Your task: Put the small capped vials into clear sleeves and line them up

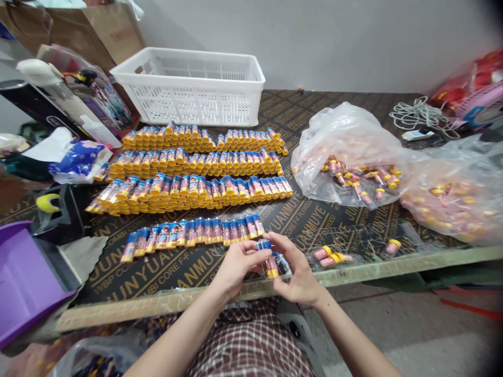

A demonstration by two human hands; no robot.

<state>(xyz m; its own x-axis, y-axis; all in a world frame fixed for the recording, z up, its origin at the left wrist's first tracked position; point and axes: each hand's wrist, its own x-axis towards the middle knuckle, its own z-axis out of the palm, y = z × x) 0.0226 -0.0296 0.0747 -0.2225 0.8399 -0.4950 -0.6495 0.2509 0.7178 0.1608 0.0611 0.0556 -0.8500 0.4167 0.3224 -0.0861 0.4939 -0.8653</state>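
Observation:
A small clear tube [270, 266] with a blue top and yellow bottom is between my hands near the table's front edge. My left hand [244, 262] pinches its upper part between thumb and fingers. My right hand [296, 275] curves around its right side, fingers bent, near a dark and pale printed piece [282, 263] partly hidden by the hand. Just behind, a single row of similar tubes [196, 231] lies side by side. Stacked rows of tubes [192, 188] rise farther back. Several yellow-capped tubes [332, 258] lie right of my right hand.
A white basket [196, 94] stands behind the stacks. Plastic bags [346, 131] of yellow-capped tubes, a coiled white cable [412, 112] and a pink fan [481, 107] are at right. At left are bottles [58, 94] and a purple dustpan [31, 277].

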